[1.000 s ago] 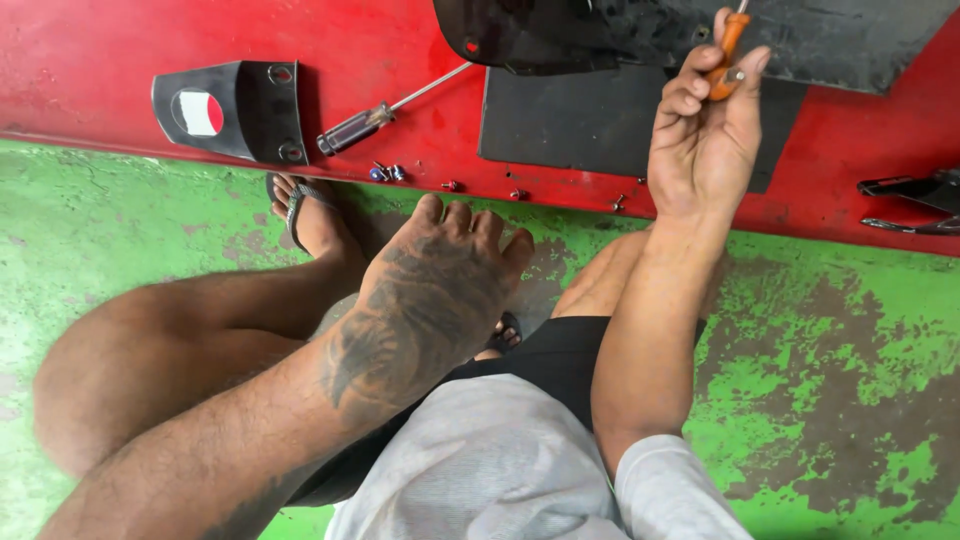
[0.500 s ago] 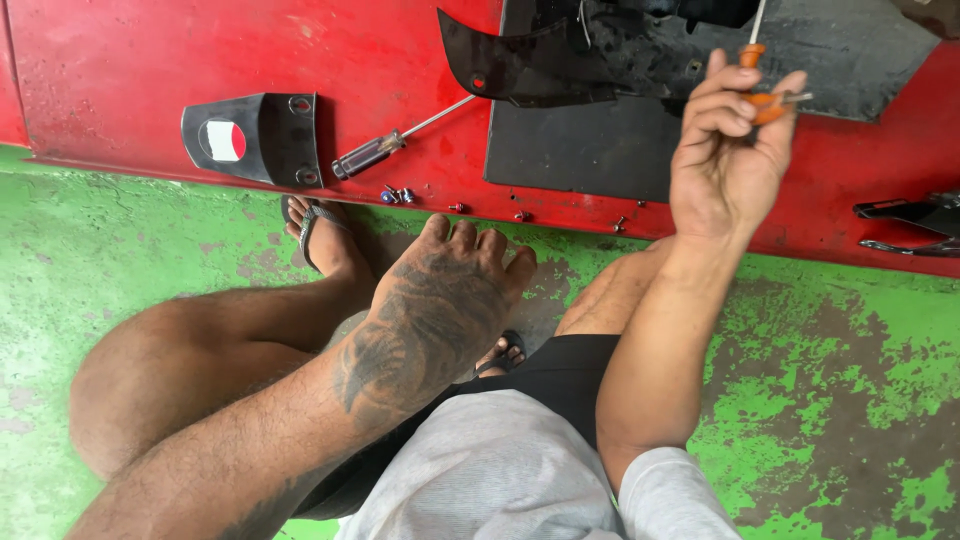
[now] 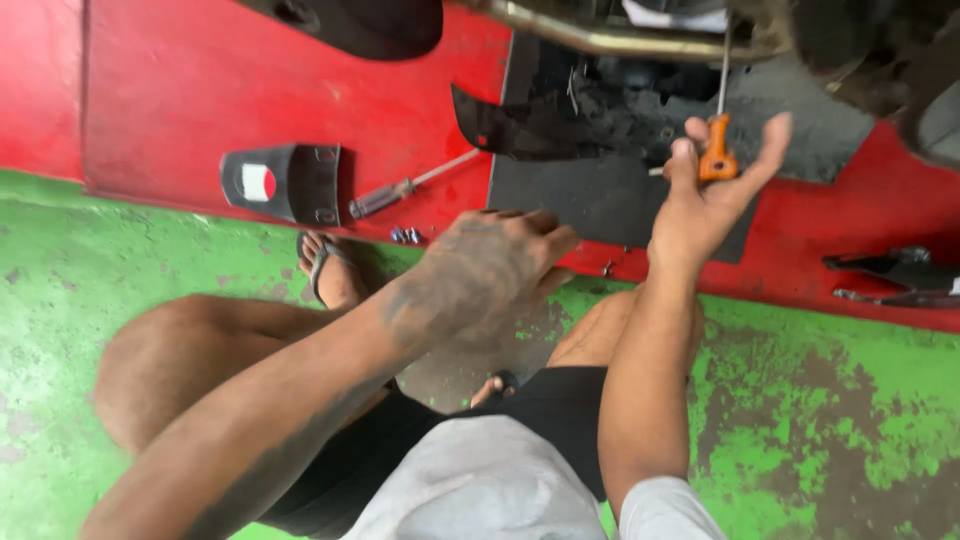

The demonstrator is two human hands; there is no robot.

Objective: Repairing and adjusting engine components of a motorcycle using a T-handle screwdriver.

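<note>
Up under the machine's dark underside, my right hand pinches the orange-handled screwdriver in thumb and fingers, shaft pointing upward. Better to keep it straight. My left hand hovers empty, fingers loosely together, above my knee.

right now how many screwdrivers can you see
2. An orange-handled screwdriver is held upright in the right hand; a dark-handled screwdriver lies on the red platform. Others may be hidden under the machine.

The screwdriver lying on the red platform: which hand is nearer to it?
Left. The left hand hovers just right of the lying screwdriver; the right hand is farther right, holding an orange-handled screwdriver.
</note>
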